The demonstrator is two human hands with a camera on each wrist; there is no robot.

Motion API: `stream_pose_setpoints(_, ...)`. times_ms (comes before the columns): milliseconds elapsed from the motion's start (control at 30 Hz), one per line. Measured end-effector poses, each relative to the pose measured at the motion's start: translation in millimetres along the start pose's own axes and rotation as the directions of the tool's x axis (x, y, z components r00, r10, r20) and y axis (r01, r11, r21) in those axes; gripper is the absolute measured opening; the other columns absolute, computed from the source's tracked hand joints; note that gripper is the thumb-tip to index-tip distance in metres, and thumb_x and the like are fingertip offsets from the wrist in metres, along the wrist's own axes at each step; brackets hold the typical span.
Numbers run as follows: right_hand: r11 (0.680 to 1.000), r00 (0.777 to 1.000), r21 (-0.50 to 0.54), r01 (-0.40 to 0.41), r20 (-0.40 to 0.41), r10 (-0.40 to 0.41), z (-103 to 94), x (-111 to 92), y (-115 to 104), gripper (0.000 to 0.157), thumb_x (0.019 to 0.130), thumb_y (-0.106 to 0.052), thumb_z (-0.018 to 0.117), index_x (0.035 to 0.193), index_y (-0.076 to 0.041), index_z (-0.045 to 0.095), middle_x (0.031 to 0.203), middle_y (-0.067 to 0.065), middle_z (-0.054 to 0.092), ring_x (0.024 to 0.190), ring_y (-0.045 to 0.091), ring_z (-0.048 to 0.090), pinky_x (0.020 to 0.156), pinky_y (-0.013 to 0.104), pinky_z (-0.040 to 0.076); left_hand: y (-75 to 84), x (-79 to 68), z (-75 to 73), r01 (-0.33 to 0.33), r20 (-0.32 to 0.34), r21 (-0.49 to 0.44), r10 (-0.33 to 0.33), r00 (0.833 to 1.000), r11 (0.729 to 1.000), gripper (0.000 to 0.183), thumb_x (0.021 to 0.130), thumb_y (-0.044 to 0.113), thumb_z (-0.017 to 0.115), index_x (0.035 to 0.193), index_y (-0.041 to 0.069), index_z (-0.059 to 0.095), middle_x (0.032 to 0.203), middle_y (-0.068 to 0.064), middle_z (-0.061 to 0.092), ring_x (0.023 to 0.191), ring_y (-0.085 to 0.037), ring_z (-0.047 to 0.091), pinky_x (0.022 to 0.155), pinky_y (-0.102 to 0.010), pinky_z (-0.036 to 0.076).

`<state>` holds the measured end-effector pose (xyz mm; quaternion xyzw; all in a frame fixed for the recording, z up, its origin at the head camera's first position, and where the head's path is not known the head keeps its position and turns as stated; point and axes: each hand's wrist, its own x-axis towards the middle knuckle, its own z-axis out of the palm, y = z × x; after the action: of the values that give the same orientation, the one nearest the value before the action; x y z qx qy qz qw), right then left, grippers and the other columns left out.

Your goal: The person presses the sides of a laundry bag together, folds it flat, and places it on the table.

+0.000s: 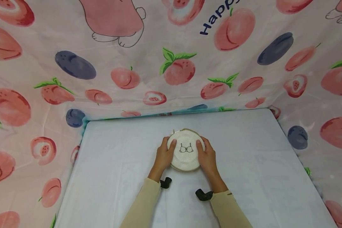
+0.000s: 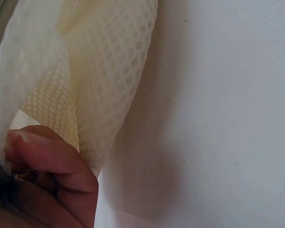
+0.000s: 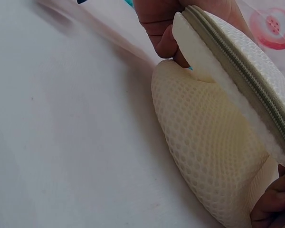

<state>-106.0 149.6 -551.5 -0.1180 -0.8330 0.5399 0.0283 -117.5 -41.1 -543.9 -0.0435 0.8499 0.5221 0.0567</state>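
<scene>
A round cream mesh bra wash bag (image 1: 186,158) is held up over the white table, its disc face with a bra drawing turned to the head view. My left hand (image 1: 164,155) grips its left edge, thumb on the front face. At the opposite edge my right hand (image 1: 207,156) grips it the same way. In the left wrist view, curled fingers (image 2: 52,156) hold the rim beside loose mesh. A grey-green zipper (image 3: 247,71) runs round the rim in the right wrist view, with soft mesh (image 3: 199,123) sagging beneath. Most fingers are hidden behind the bag in the head view.
The white-covered table (image 1: 117,174) spreads out on all sides of the hands. A fruit-print curtain (image 1: 148,41) hangs behind it and along both sides. Small black devices (image 1: 203,194) sit at both wrists, by the beige sleeves (image 1: 229,209).
</scene>
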Motion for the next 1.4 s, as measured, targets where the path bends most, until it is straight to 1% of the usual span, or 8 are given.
stream_pose_setpoints(133, 1.000, 1.000, -0.005, 0.007, -0.001, -0.007, 0.7, 0, 1, 0.054, 0.091, -0.061, 0.044, 0.131, -0.026, 0.052, 0.131, 0.003, 0.057, 0.127, 0.021, 0.047, 0.103, 0.046, 0.035, -2.1, 0.9, 0.7, 0.018, 0.006, 0.005, -0.018, 1.000, 1.000, 0.058, 0.090, 0.066, 0.036, 0.129, 0.024, 0.045, 0.123, -0.010, 0.061, 0.110, -0.022, 0.057, 0.092, -0.044, 0.043)
stream_pose_setpoints(367, 1.000, 1.000, -0.010, 0.018, 0.001, -0.018, 2.8, 2, 4, 0.054, 0.091, -0.060, 0.044, 0.130, -0.024, 0.052, 0.130, 0.004, 0.058, 0.127, 0.023, 0.047, 0.104, 0.046, 0.034, -3.8, 1.0, 1.3, 0.032, 0.008, 0.013, -0.032, 0.999, 0.999, 0.056, 0.090, 0.065, 0.037, 0.128, 0.024, 0.046, 0.119, -0.010, 0.062, 0.104, -0.022, 0.059, 0.089, -0.043, 0.045)
stream_pose_setpoints(567, 1.000, 1.000, -0.023, 0.012, 0.007, -0.012, 5.1, 3, 11, 0.055, 0.091, -0.061, 0.043, 0.130, -0.024, 0.052, 0.130, 0.004, 0.058, 0.126, 0.023, 0.047, 0.104, 0.046, 0.034, -4.4, -0.4, 2.4, 0.017, 0.001, 0.044, -0.017, 1.000, 0.999, 0.057, 0.091, 0.064, 0.036, 0.127, 0.022, 0.046, 0.113, -0.011, 0.064, 0.096, -0.021, 0.060, 0.084, -0.042, 0.046)
stream_pose_setpoints(767, 0.999, 1.000, -0.029, 0.018, 0.015, -0.017, 7.3, 5, 16, 0.057, 0.090, -0.062, 0.043, 0.131, -0.023, 0.052, 0.130, 0.005, 0.058, 0.125, 0.023, 0.048, 0.103, 0.046, 0.035, -6.6, -0.9, 3.8, -0.004, -0.020, 0.104, 0.006, 1.000, 0.995, 0.056, 0.092, 0.063, 0.036, 0.127, 0.021, 0.047, 0.111, -0.013, 0.066, 0.094, -0.022, 0.061, 0.082, -0.042, 0.046)
stream_pose_setpoints(1033, 0.999, 1.000, -0.036, 0.019, 0.022, -0.019, 9.3, 6, 18, 0.055, 0.090, -0.061, 0.044, 0.130, -0.024, 0.052, 0.128, 0.005, 0.059, 0.123, 0.023, 0.050, 0.101, 0.046, 0.037, -10.7, 0.0, 4.6, -0.003, -0.037, 0.144, 0.009, 0.999, 0.990, 0.052, 0.093, 0.060, 0.038, 0.126, 0.020, 0.046, 0.107, -0.014, 0.067, 0.090, -0.023, 0.062, 0.079, -0.042, 0.047)
stream_pose_setpoints(1167, 0.998, 0.999, -0.051, 0.038, 0.020, -0.037, 9.7, 6, 18, 0.054, 0.091, -0.061, 0.044, 0.130, -0.024, 0.052, 0.127, 0.006, 0.060, 0.121, 0.024, 0.052, 0.099, 0.047, 0.039, -12.7, 0.0, 5.0, -0.005, -0.036, 0.155, 0.011, 0.999, 0.988, 0.052, 0.094, 0.060, 0.038, 0.125, 0.020, 0.046, 0.105, -0.014, 0.067, 0.087, -0.022, 0.061, 0.076, -0.041, 0.047)
stream_pose_setpoints(1400, 0.996, 0.998, -0.060, 0.061, 0.021, -0.059, 10.6, 7, 20, 0.053, 0.091, -0.059, 0.046, 0.130, -0.024, 0.052, 0.127, 0.007, 0.060, 0.119, 0.025, 0.054, 0.098, 0.046, 0.041, -13.1, -0.6, 4.7, -0.003, -0.032, 0.163, 0.008, 0.999, 0.987, 0.051, 0.094, 0.058, 0.038, 0.126, 0.020, 0.045, 0.108, -0.016, 0.067, 0.091, -0.023, 0.063, 0.078, -0.042, 0.047)
